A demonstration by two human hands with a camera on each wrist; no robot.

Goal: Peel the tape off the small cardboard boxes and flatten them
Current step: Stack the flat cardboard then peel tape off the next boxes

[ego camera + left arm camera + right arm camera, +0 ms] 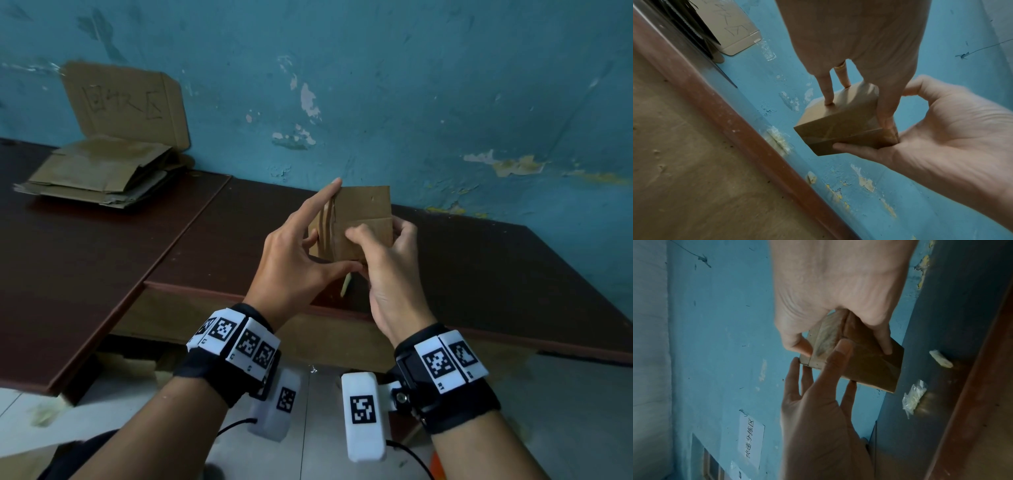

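I hold a small brown cardboard box (pixel 363 212) in both hands, above the dark table (pixel 479 274) and near the blue wall. My left hand (pixel 305 243) lies on its left side: the index finger points straight up along the edge and the thumb reaches under the box. In the left wrist view its straight fingers (pixel 827 91) press on the box (pixel 838 125). My right hand (pixel 387 260) grips the box's right side with curled fingers. A strip of clear tape (pixel 826 335) runs along the narrow face of the box (pixel 865 368).
A pile of flattened cardboard (pixel 99 174) lies at the table's far left, below a cardboard sign (pixel 126 102) that leans on the wall. Crumpled tape pieces (pixel 913 395) lie on the table near its front edge (pixel 239 291). Paper notices (pixel 751 439) hang on the wall.
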